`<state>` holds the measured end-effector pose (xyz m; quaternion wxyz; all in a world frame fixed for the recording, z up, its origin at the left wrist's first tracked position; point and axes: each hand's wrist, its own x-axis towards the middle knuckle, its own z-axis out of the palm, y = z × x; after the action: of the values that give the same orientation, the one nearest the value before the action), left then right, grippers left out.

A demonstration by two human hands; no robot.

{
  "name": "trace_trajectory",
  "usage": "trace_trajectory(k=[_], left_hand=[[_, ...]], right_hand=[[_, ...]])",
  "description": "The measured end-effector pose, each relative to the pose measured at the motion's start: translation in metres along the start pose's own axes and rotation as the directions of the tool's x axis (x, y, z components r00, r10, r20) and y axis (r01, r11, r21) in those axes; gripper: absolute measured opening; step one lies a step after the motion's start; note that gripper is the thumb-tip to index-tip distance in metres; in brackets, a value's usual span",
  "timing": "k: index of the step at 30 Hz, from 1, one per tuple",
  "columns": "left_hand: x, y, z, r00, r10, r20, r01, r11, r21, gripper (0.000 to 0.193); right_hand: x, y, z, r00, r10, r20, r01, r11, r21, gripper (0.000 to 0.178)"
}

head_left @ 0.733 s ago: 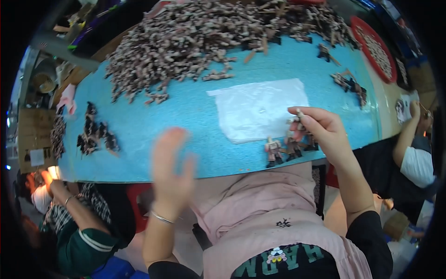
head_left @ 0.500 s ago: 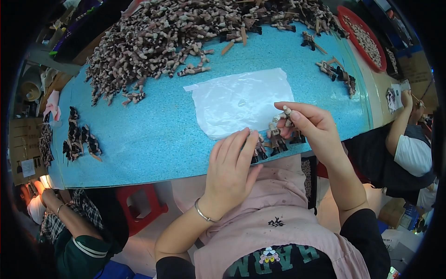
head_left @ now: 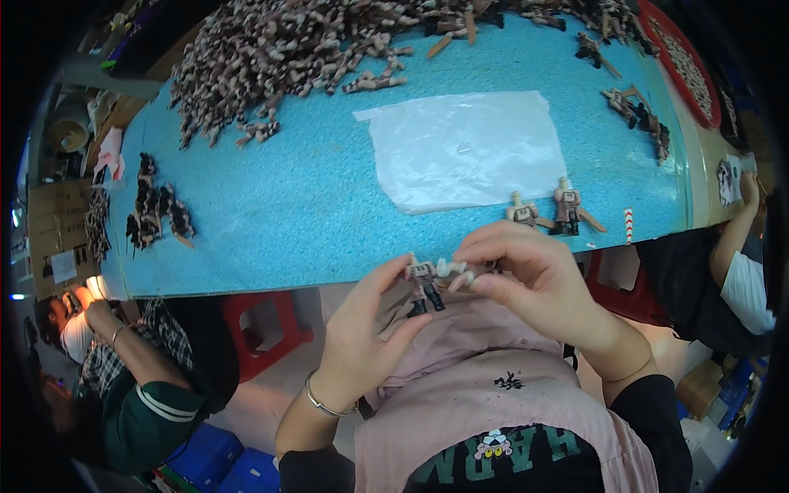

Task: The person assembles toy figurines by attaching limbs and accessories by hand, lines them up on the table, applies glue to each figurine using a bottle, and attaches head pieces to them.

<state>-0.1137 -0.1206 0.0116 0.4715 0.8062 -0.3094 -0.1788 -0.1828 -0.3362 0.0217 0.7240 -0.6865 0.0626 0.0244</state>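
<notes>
Between the thumb and fingers of my left hand (head_left: 362,333) is a small toy figure (head_left: 425,287) with a pale body and dark boots. My right hand (head_left: 530,283) pinches a pale figure piece (head_left: 454,269) right beside it. The two pieces meet or nearly touch; I cannot tell which. Both hands are just off the table's near edge, above my pink apron. On the blue tabletop (head_left: 271,222), past my right hand, lie a headless-looking figure (head_left: 567,207) and a second one (head_left: 520,211), each with a flat brown strip beside it.
A translucent white sheet (head_left: 468,152) lies mid-table. Behind it a big heap of figures (head_left: 255,74) spreads out. Smaller clusters of figures rest at the left (head_left: 152,209) and right (head_left: 641,119). A red basket (head_left: 653,25) holds small pale pieces. Co-workers sit at both sides.
My left hand has picked up a figure from the table and drawn it toward me. My right hand has moved left and nearer, bringing its piece to that figure. The view has shifted.
</notes>
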Motion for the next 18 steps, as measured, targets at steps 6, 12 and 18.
trace_trajectory(k=[6, 12, 18], left_hand=[[-0.002, 0.0, 0.004, 1.0, -0.016, 0.014, 0.017, 0.997, -0.072, 0.063], [-0.001, 0.001, 0.002, 0.998, -0.022, 0.059, 0.024, 0.999, -0.028, 0.064], [0.001, 0.001, 0.004, 0.998, 0.056, 0.033, -0.056, 0.998, 0.02, 0.061]], right_hand=[[0.001, 0.004, 0.021, 0.99, -0.05, 0.133, 0.072, 0.983, -0.167, 0.027], [-0.002, 0.01, 0.026, 0.984, -0.15, 0.098, 0.174, 0.932, -0.318, 0.026], [-0.004, 0.008, 0.03, 0.996, -0.07, 0.055, 0.083, 0.959, -0.271, 0.026]])
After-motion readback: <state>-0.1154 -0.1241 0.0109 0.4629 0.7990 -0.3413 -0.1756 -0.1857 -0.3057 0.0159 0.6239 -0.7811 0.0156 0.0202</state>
